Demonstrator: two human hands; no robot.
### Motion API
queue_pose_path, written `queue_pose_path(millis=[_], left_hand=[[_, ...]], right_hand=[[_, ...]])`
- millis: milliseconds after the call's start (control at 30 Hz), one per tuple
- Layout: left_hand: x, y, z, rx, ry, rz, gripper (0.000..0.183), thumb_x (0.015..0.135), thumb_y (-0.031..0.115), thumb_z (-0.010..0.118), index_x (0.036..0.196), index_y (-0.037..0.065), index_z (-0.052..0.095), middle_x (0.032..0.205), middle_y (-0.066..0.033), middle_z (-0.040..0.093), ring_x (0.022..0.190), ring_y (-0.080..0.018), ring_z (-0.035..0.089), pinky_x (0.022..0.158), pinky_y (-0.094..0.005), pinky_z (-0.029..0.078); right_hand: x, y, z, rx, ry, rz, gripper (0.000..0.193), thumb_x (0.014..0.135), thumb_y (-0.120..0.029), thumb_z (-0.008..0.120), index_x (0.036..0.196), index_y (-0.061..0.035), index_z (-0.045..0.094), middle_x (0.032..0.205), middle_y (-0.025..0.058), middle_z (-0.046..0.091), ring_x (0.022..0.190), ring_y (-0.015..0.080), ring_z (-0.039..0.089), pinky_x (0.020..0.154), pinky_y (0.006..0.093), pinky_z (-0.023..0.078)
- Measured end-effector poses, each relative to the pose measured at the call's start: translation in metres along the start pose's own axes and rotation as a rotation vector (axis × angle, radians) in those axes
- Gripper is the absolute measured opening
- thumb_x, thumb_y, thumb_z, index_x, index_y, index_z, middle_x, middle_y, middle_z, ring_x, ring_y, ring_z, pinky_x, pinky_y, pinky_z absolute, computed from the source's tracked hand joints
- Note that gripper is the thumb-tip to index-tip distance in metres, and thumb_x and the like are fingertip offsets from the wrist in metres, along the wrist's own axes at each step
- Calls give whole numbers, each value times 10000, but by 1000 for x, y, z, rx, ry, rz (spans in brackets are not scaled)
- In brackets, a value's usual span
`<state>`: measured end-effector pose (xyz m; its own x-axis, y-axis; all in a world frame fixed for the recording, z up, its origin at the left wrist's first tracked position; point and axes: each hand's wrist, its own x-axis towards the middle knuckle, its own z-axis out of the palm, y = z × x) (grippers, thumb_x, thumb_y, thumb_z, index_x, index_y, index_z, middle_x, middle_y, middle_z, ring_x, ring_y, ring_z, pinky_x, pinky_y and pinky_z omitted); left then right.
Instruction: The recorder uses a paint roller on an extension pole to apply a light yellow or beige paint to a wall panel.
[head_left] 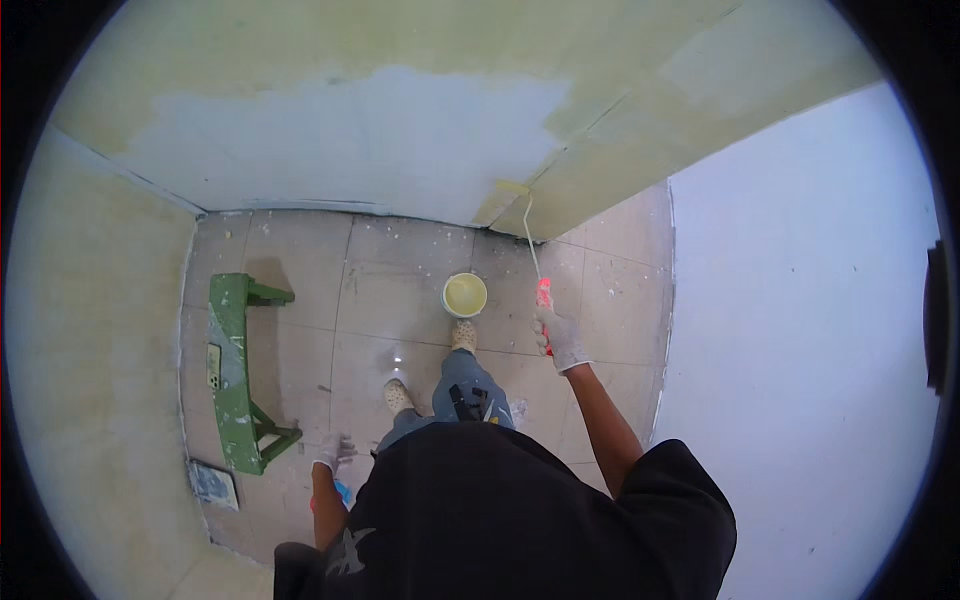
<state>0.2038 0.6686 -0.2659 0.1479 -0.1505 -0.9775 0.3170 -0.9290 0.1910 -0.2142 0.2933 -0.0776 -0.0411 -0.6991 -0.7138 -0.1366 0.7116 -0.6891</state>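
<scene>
Paint roller [544, 291]: in our right grip, red handle [545, 300] toward us, slim rod running forward to the yellowish roller head [513, 187], which appears to touch the wall [250, 60] low down.
Left hand [335, 450]: gloved, out at our side, fingers loosely parted; we see nothing in it. Best left free for balance, away from wet paint.
Right hand [560, 338]: gloved, fingers wrapped round the handle, well apart from the left hand. A firm but easy hold should let the roller head turn, not skid.
Front clog [464, 338]: just behind the bucket; we should mind the toe.
Bucket [450, 309]: on the floor [310, 340] before us, pale yellow paint inside. Moderate loading, excess rolled off, should limit drips.
Seam [565, 150]: roller head lies by its lower end. Short, light strokes suit this spot; we would check for paint gathering in the line.
Pale patch [380, 130]: broad, beyond the roller head. Overlapping passes from the yellow edge should blend best.
</scene>
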Motion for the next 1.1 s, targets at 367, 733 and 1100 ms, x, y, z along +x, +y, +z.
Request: queue_pose_path(millis=[367, 733, 1100], left_hand=[[17, -37, -53, 45, -100, 26, 426, 923, 391, 433, 1224, 109, 541, 1041, -148, 662, 924, -288, 666, 751, -448, 484], [46, -84, -72, -12, -133, -22, 379, 910, 372, 451, 1160, 104, 547, 1075, -142, 671, 920, -306, 669, 712, -440, 487], [55, 77, -1, 682, -51, 746, 285, 930, 286, 487, 1065, 80, 630, 887, -142, 673, 787, -299, 678, 655, -441, 536]], right_hand=[[-116, -38, 13, 107, 68, -149, 197, 881, -241, 641, 829, -64, 573, 593, 16, 515, 385, 107, 436, 332, 271, 336], [-105, -48, 30, 82, 34, -224, 178, 884, -192, 610, 765, -94, 520, 564, -9, 489, 380, 92, 414, 344, 241, 323], [-106, -75, 25, 106, 12, -126, 130, 888, -179, 593, 802, -97, 541, 589, -6, 508, 415, 79, 438, 340, 241, 326]])
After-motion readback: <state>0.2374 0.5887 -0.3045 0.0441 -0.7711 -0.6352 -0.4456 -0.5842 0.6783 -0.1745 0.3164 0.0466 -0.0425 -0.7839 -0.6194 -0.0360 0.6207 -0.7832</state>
